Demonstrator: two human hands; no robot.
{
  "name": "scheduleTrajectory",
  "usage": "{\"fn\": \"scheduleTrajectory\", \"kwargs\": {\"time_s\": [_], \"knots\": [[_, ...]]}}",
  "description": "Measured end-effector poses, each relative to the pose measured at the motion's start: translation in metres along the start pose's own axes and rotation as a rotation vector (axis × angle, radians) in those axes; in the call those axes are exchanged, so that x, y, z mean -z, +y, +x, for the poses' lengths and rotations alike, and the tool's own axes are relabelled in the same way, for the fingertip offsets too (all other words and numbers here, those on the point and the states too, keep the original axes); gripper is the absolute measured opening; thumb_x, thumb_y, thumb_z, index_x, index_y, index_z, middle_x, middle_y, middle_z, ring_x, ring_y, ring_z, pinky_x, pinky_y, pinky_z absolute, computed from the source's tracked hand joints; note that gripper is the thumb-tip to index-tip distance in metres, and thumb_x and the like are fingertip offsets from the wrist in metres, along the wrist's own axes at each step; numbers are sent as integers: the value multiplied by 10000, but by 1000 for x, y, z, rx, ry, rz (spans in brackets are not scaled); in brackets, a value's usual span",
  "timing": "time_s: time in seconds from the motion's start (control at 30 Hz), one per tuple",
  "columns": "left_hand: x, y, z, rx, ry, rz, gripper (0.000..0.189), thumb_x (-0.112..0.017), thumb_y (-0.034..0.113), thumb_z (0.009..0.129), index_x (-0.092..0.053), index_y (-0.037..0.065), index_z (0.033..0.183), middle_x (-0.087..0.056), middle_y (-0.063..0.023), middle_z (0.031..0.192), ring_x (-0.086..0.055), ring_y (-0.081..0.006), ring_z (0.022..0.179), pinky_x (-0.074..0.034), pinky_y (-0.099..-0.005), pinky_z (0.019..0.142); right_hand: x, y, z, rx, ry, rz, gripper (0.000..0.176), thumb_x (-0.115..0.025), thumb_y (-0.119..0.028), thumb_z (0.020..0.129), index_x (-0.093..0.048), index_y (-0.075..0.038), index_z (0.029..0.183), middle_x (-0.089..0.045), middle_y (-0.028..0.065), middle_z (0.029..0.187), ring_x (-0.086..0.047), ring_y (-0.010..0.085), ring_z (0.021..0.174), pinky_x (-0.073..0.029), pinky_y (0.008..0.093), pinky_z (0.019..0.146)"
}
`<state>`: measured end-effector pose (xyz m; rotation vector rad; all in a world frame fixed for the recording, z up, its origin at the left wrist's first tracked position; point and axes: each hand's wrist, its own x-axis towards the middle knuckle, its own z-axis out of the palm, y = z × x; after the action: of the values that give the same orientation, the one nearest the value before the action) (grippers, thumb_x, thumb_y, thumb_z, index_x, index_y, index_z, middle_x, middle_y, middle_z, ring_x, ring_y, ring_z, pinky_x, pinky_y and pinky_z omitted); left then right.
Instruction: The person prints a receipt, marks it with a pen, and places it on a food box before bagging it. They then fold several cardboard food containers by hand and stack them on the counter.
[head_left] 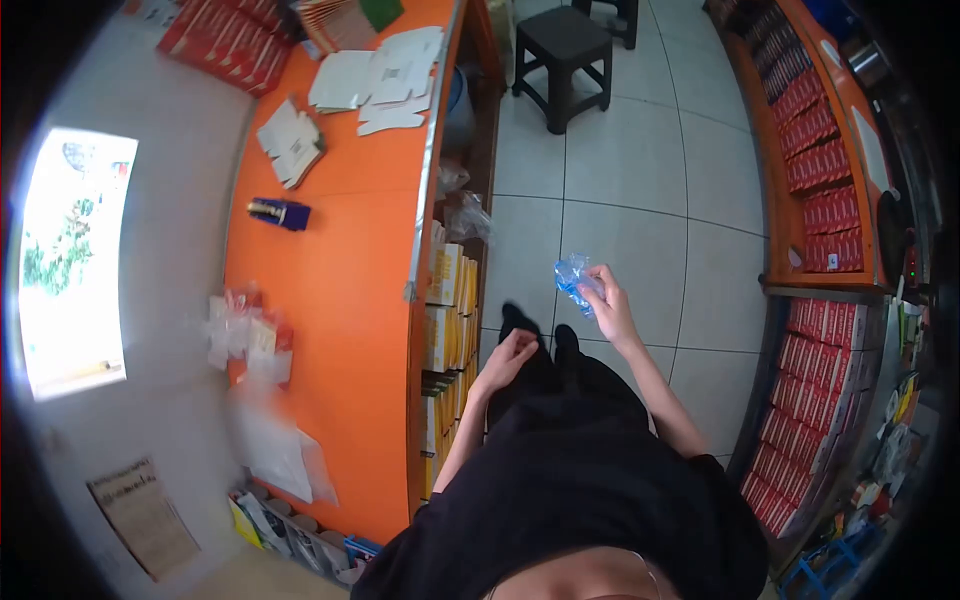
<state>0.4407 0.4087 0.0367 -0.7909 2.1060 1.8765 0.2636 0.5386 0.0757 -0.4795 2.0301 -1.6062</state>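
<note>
Wrapper (570,277): one, crumpled, clear and blue. It lies at the fingertips of the right hand (607,302), pinched between thumb and fingers, on the side toward the left hand (512,352). Left hand: fingers curled inward, beside the counter (350,270); cannot tell whether it grips anything. Stools (563,45): two, one partly cut off. Counter shelf (480,180): holds upright yellow-and-white boxes (440,335) and clear bags (465,215). Right-side racks (825,290): two, one above the other, filled with red boxes (815,370).
</note>
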Motion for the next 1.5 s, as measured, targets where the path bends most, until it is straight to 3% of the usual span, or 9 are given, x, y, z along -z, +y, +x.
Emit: {"fn": "scheduleTrajectory", "kwargs": {"time_s": [0.33,0.4,0.6,0.7,0.87,0.93,1.2,1.37,1.5], "knots": [[92,-67,206,325,227,-484,235,-492,187,876,-491,45,1063,-567,-78,978,-542,-160,908,-423,-298,791,-49,84,188,-393,-12,373,265,-640,-130,764,-500,-17,958,-601,43,801,-533,85,607,-424,239,529],[107,-51,237,391,308,-356,257,-484,187,871,-469,50,1088,-546,-74,991,-534,-166,918,-419,-309,797,-63,108,246,-210,-96,-181,279,-635,-76,727,-499,-43,968,-600,67,802,-563,164,628,-433,272,553],[143,-102,349,622,580,-603,369,-523,282,860,-454,25,1117,-537,-74,976,-531,-157,916,-414,-250,764,-183,227,435,198,-336,-98,288,-591,16,655,-532,-36,932,-587,142,838,-590,302,731,-458,365,627],[209,-235,451,409,1028,-1068,312,-495,168,861,-425,-31,1092,-518,-102,1003,-545,-206,877,-477,-300,758,-272,266,501,-25,-519,-5,397,-616,-14,645,-516,-53,1028,-582,165,849,-594,330,743,-465,399,662],[284,-276,585,135,1110,-1124,266,-431,135,895,-427,-54,1082,-458,-156,1083,-517,-226,916,-481,-322,761,-388,315,545,292,-552,-290,365,-594,-33,669,-534,-70,1028,-593,150,846,-606,321,773,-499,386,672],[295,-291,600,192,1160,-1020,268,-422,143,901,-432,-48,1088,-455,-158,1090,-514,-225,925,-481,-326,762,-451,380,541,682,-654,-476,329,-585,-86,686,-553,-65,1013,-596,122,880,-615,281,800,-513,360,669],[305,-357,559,399,1512,-507,309,-376,219,929,-458,1,1132,-488,-136,1107,-514,-220,972,-485,-340,769,-473,435,527,400,-797,-632,249,-597,-184,669,-601,-45,875,-578,113,911,-579,272,855,-481,415,727],[311,-402,568,310,1034,-1199,238,-550,151,840,-505,80,1063,-496,-54,1109,-506,-206,966,-431,-336,812,-474,452,543,-18,-815,-155,233,-628,-151,625,-611,-29,823,-533,143,1004,-557,291,911,-480,404,739],[300,-392,586,311,1071,-991,307,-588,174,827,-501,83,1108,-507,-50,1103,-512,-189,956,-406,-330,850,-429,435,566,484,-629,-401,259,-626,-113,612,-626,-13,852,-456,140,1142,-551,292,941,-493,373,749]]}}
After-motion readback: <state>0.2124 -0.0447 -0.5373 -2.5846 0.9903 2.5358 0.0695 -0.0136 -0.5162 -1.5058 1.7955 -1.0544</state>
